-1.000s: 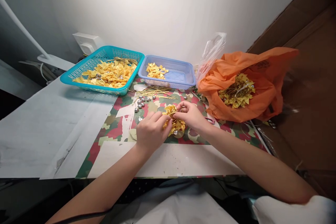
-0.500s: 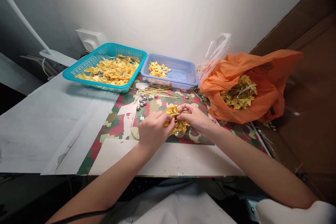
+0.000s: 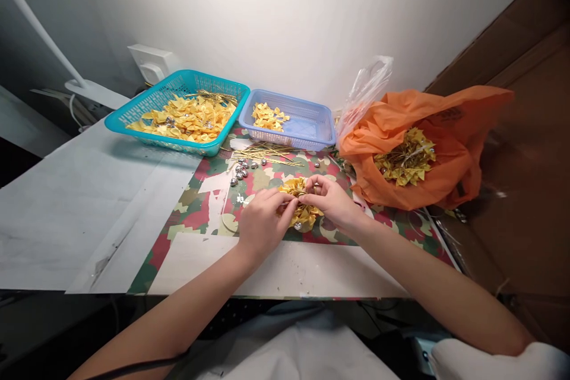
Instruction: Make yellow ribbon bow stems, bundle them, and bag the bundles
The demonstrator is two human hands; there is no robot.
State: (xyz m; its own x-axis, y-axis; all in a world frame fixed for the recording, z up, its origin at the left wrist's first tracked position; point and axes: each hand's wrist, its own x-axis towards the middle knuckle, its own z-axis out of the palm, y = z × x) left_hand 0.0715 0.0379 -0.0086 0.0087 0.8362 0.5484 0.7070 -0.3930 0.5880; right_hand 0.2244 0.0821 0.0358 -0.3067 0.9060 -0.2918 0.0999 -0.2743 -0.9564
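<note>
— What do I have on the counter (image 3: 80, 214), starting from the far left?

— Taking the bunch of folded yellow ribbon bows (image 3: 299, 202) as my landmark: well to its left and farther back sits the teal plastic basket (image 3: 133, 114) of loose yellow bows, then the pale blue plastic basket (image 3: 312, 130) just behind it, with thin gold wires (image 3: 267, 155) and small silver bells (image 3: 240, 172) between.

— And my hands?

— My left hand (image 3: 260, 222) pinches the bunch's left side; my right hand (image 3: 332, 202) pinches its top, fingers closed. The bunch rests on the camouflage-patterned sheet (image 3: 196, 214).

— Further right?

— The crumpled orange plastic bag (image 3: 445, 148), holding more gold bows.
</note>
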